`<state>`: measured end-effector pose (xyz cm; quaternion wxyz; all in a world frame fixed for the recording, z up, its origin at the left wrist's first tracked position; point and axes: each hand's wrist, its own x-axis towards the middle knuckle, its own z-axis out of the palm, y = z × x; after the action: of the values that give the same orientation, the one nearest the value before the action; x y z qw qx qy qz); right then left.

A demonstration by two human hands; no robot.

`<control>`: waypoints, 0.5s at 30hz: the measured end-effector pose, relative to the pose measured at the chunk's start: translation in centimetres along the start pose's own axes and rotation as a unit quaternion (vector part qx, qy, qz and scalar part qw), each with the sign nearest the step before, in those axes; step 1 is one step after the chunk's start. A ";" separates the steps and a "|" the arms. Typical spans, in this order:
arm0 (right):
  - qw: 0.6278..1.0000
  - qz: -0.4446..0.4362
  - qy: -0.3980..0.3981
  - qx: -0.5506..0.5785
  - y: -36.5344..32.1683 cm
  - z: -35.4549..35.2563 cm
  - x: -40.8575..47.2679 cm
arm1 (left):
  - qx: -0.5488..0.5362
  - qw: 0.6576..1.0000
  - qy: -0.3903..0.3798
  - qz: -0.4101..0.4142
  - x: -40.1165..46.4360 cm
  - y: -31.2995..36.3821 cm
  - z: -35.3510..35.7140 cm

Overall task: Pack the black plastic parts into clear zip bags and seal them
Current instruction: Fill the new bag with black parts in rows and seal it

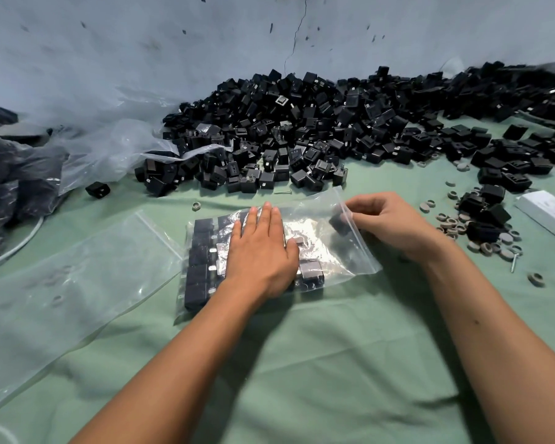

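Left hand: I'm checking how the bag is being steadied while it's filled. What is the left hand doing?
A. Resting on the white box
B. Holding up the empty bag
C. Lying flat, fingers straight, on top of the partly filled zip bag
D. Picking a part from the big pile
C: the left hand lies palm down with straight fingers on the partly filled zip bag, pressing the black parts packed inside.

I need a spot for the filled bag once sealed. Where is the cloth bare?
Bare cloth lies between the forearms, below the bag. A narrow strip runs between bag and pile. Right is crowded with rings; left is covered by an empty bag.
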<state>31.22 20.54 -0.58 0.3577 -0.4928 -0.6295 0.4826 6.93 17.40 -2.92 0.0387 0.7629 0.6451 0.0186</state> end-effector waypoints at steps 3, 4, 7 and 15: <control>1.000 -0.001 0.031 0.000 0.3 1.0 0.7 | -0.001 1.000 0.001 -0.002 0.0 0.0 0.0; 0.999 -0.005 0.044 -0.002 0.4 1.4 0.9 | -0.003 1.000 0.001 -0.003 0.0 0.0 0.0; 0.995 -0.011 0.098 -0.019 0.7 2.3 1.8 | -0.009 1.000 0.006 -0.002 0.0 0.0 0.1; 0.934 -0.133 0.226 -0.241 1.2 5.2 2.8 | -0.010 1.000 0.014 0.001 0.1 0.0 0.3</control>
<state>26.04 21.94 -3.24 0.4223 -0.5720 -0.6891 0.1402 6.95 17.54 -3.21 0.0378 0.7629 0.6445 0.0356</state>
